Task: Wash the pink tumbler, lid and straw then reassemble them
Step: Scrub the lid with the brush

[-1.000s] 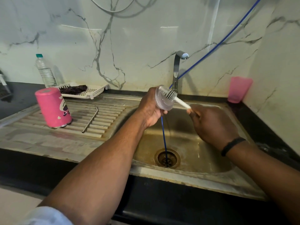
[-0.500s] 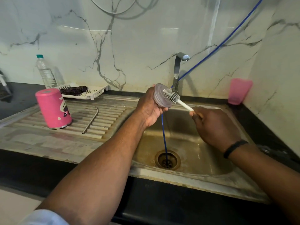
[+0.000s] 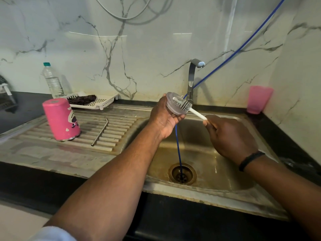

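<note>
A dark bench (image 3: 20, 108) runs along the marbled wall and carries a steel sink (image 3: 225, 171) with a ribbed draining board (image 3: 111, 129) on its left half. A thin blue hose (image 3: 178, 141) hangs down from the wall into the drain at the basin's middle, passing just beside the tap (image 3: 192, 79) at the back edge.

The pink tumbler (image 3: 60, 119) stands mouth-down on the draining board near the bench's left end, its long axis close to upright and leaning slightly, closed base up; it is matte pink with a cartoon print on the side facing the basin and a metal rim at the bottom. A white perforated tray (image 3: 104, 101) lies behind it at the back edge, with a clear water bottle (image 3: 52, 80) beside that. A pink cup (image 3: 258, 99) stands in the back right corner.

The left hand (image 3: 165, 117) is over the basin's back edge, its grip curled round the rim of the lid (image 3: 172, 105); the lid is a clear round disc held on edge, its flat face turned right toward the brush. The right hand (image 3: 229, 136) has its grip closed round the white handle of a small bristle brush (image 3: 182, 104), whose long axis runs from the hand up and left, bristles against the lid's face.

The metal straw (image 3: 100, 133) lies flat on the draining board between tumbler and basin, running front to back along the ribs, its bent tip at the far end.
</note>
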